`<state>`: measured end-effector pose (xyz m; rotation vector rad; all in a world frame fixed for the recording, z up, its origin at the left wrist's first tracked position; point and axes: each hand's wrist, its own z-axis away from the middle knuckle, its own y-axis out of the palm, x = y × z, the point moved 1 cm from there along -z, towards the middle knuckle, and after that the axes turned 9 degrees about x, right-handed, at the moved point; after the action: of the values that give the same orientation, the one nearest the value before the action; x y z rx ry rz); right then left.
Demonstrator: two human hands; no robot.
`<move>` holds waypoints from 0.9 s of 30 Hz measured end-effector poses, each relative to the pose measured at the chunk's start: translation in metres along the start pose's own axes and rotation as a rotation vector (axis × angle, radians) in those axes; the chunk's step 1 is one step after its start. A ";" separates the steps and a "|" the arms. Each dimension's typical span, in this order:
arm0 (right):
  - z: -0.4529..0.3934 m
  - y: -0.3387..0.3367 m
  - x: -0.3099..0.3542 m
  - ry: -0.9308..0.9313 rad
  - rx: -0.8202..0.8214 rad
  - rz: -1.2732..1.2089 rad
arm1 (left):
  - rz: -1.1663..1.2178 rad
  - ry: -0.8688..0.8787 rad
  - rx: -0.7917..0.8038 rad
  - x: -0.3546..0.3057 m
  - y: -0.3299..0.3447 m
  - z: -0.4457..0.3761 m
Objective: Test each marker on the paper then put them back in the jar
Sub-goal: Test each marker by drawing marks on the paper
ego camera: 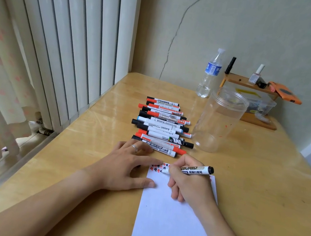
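My right hand grips a black marker, tip on the paper. My left hand lies flat, fingers relaxed, pressing the paper's far left corner.

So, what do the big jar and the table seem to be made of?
The jar looks like clear plastic: see-through walls, threaded rim, faint glare, though glass cannot be fully excluded. It stands empty. The table looks like light wood or wood veneer with a glossy varnish: visible grain and bright reflections of the window side.
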<state>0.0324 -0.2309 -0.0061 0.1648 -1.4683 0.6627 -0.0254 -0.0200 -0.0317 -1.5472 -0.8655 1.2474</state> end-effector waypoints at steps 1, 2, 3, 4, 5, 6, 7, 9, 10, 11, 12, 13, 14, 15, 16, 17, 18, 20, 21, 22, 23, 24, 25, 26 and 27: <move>0.000 0.000 0.000 0.005 -0.010 -0.005 | -0.002 0.000 -0.001 0.000 0.000 0.000; -0.001 -0.001 -0.001 0.011 -0.022 -0.012 | -0.003 0.001 -0.001 0.000 0.000 -0.001; -0.001 -0.001 -0.001 0.015 -0.032 -0.021 | -0.002 0.002 -0.002 0.000 0.000 -0.001; -0.001 -0.002 -0.001 0.016 -0.039 -0.028 | 0.000 0.003 -0.002 0.000 0.000 -0.001; -0.001 -0.002 -0.001 0.013 -0.041 -0.033 | 0.001 0.003 -0.004 0.001 0.000 -0.001; -0.001 -0.002 -0.001 0.007 -0.039 -0.035 | 0.000 0.003 -0.004 0.001 0.000 -0.001; -0.001 -0.001 -0.001 -0.001 -0.033 -0.034 | -0.001 0.003 -0.003 0.001 0.001 -0.001; 0.000 0.000 0.000 -0.012 -0.019 -0.030 | 0.001 0.005 -0.004 0.001 0.001 -0.001; 0.000 0.000 0.000 -0.011 -0.016 -0.028 | 0.004 0.005 -0.005 0.001 0.001 -0.001; -0.001 0.000 -0.001 -0.006 -0.015 -0.024 | 0.008 0.005 -0.006 0.002 0.001 -0.001; -0.001 -0.001 -0.001 0.000 -0.014 -0.016 | 0.009 0.005 -0.004 0.002 0.001 -0.001; -0.001 -0.001 -0.001 0.005 -0.012 -0.007 | 0.008 0.006 0.000 0.002 0.001 -0.001; -0.001 -0.001 0.000 0.006 -0.009 0.001 | 0.005 0.007 0.005 0.001 0.001 -0.001; -0.001 -0.001 0.000 0.004 -0.010 0.005 | 0.000 0.008 0.007 0.001 0.001 -0.001; -0.001 -0.001 0.000 0.000 -0.014 0.002 | -0.003 0.008 0.008 0.001 0.000 -0.001; -0.001 -0.001 -0.001 -0.004 -0.022 -0.006 | -0.002 0.008 0.007 0.000 0.000 0.000; -0.001 -0.002 -0.001 -0.006 -0.030 -0.017 | 0.002 0.008 0.006 0.000 -0.001 0.000; -0.002 -0.001 -0.001 -0.006 -0.034 -0.033 | 0.030 0.012 -0.003 0.000 -0.002 0.001; -0.003 -0.001 -0.001 -0.004 -0.029 -0.034 | 0.053 0.015 -0.014 -0.001 -0.003 0.001; -0.003 -0.001 -0.001 0.000 -0.022 -0.031 | 0.081 0.015 -0.030 -0.001 -0.004 0.001; -0.002 -0.001 -0.001 0.004 -0.016 -0.026 | 0.108 0.013 -0.042 -0.001 -0.005 0.002; -0.002 -0.001 -0.001 0.006 -0.013 -0.021 | 0.133 0.009 -0.052 0.000 -0.006 0.003; -0.001 -0.002 -0.001 0.005 -0.010 -0.015 | 0.150 0.010 -0.062 0.001 -0.006 0.003; 0.000 -0.002 0.000 0.001 -0.007 -0.013 | 0.161 0.012 -0.072 0.003 -0.007 0.004; 0.000 -0.002 0.000 -0.004 -0.004 -0.013 | 0.171 0.016 -0.084 0.005 -0.006 0.004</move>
<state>0.0331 -0.2332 -0.0058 0.1726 -1.4717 0.6487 -0.0284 -0.0128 -0.0273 -1.7255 -0.7976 1.3322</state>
